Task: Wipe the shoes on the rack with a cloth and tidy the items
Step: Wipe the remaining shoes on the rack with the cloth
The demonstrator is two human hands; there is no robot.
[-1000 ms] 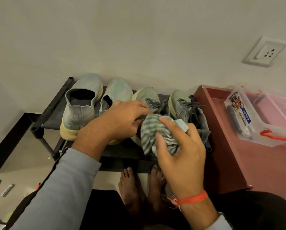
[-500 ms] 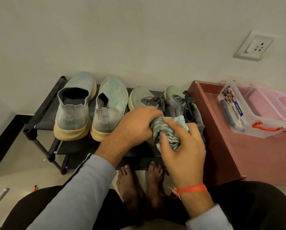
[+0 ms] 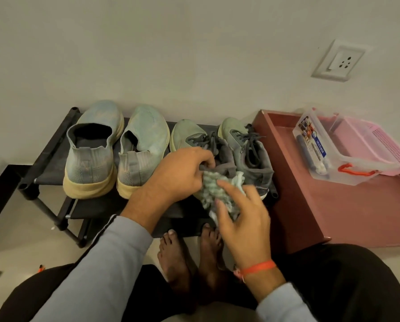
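Head view: laced shoe [image 3: 203,145] on the rack [image 3: 52,159] being wiped.
Its heel is gripped by the left hand [image 3: 182,173]; the cloth [image 3: 217,194] is bunched in the right hand [image 3: 240,219], best pressed firmly along the heel.

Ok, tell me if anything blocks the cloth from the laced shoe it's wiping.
Nothing visible does. The right hand holds the cloth at the heel of the left laced shoe, and the left hand grips that shoe's collar beside it, not between them.
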